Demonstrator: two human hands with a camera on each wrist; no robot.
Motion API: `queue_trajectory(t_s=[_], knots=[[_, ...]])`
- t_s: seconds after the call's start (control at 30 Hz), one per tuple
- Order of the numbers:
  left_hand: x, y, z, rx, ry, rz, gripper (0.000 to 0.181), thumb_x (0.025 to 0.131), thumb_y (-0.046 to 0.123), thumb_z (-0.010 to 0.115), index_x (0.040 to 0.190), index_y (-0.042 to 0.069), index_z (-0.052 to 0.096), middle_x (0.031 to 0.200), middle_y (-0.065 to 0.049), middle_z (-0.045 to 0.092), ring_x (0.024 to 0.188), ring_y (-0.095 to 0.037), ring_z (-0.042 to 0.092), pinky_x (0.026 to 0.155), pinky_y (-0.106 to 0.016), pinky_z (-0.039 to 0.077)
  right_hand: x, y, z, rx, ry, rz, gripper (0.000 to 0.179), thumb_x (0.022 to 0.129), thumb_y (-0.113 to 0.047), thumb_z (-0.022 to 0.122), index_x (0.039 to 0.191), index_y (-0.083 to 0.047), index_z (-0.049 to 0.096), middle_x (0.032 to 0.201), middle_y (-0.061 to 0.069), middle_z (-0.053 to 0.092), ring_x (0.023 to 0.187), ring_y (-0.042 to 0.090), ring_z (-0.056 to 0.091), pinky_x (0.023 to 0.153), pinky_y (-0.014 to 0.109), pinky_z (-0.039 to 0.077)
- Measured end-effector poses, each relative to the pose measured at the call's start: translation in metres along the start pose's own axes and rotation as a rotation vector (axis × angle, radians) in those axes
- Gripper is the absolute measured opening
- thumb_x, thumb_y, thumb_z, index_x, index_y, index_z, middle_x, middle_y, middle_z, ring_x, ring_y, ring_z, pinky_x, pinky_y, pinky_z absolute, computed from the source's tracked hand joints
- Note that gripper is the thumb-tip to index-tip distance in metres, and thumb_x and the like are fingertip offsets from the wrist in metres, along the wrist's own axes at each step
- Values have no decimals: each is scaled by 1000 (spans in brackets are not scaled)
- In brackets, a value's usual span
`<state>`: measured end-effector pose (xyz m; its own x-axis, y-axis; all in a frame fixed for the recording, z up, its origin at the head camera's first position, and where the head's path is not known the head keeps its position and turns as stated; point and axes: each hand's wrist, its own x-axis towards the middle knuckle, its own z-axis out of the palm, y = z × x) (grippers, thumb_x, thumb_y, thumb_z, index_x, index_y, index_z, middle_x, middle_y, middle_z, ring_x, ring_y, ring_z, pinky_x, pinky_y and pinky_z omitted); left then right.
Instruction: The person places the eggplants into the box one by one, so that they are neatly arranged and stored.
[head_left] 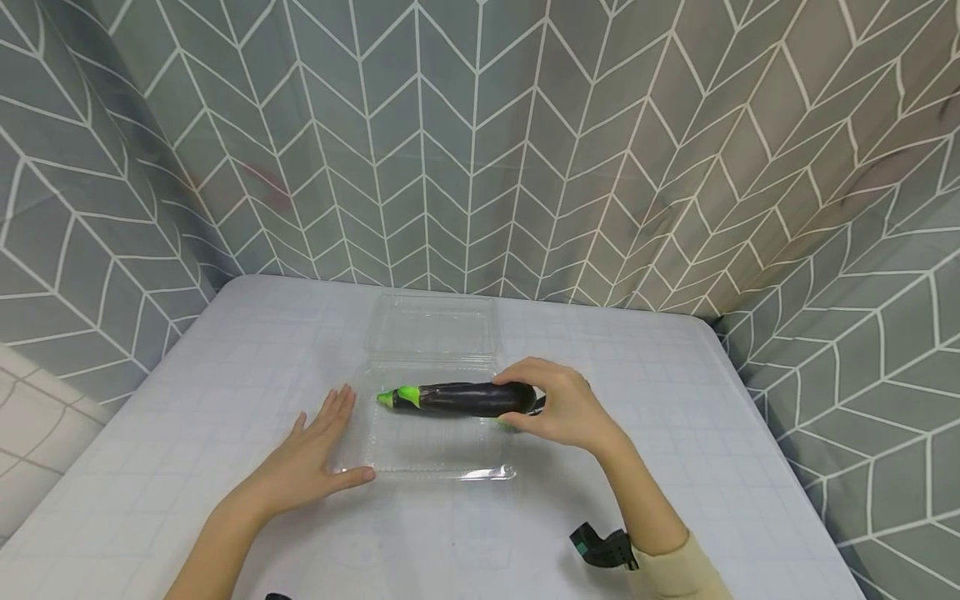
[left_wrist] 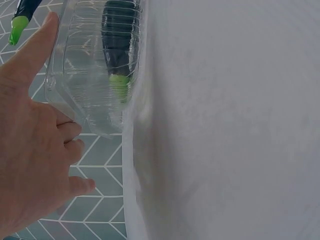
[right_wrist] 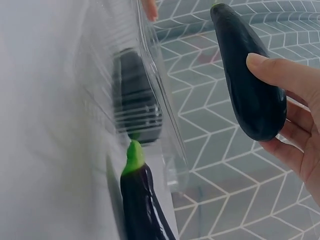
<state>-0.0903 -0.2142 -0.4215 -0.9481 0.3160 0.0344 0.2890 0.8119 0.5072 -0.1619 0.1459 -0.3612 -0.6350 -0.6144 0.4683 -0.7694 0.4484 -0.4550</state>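
My right hand [head_left: 558,404] grips the rounded end of a dark purple eggplant [right_wrist: 245,75], held raised above a clear plastic clamshell container [head_left: 442,454]. In the head view its green stem end points left. Inside the container lies another eggplant [left_wrist: 117,40], seen through the ribbed wall and mostly hidden from above by the held one. A further eggplant [right_wrist: 140,200] has its green stem end towards the container's right side; the right hand largely covers it in the head view. My left hand [head_left: 307,462] is spread at the container's left side, thumb tip right at its front edge.
The container's open lid [head_left: 435,325] lies flat behind its base on the white table [head_left: 645,358]. A patterned grey curtain [head_left: 472,150] surrounds the back and sides. A small black device [head_left: 603,546] sits at the right wrist.
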Motion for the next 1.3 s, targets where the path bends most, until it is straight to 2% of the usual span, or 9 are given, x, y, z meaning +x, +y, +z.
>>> queue_trajectory(t_s=[0.67,0.87,1.3], knots=[[0,4,-2,-7,-9,-17,113,76,60,71,152,-2,15,159,-19,12,145,-38,9,110,-66,7,9,-2,36,24,-20,-37,42,71,-18,87,109,-14,71,107,-4,68,100,11,63,85,27,52],[0,3,-1,1,-7,-15,113,76,60,71,152,-2,14,159,-19,12,145,-38,9,110,-66,7,9,-2,47,-22,-54,2,42,71,-22,87,110,-15,71,108,-4,68,103,13,63,88,29,52],[0,3,-2,-6,-11,-6,113,77,61,70,152,-2,14,159,-20,12,145,-38,9,109,-67,7,10,0,66,-201,-140,61,41,73,-30,85,110,-18,71,107,-4,68,102,13,64,82,31,54]])
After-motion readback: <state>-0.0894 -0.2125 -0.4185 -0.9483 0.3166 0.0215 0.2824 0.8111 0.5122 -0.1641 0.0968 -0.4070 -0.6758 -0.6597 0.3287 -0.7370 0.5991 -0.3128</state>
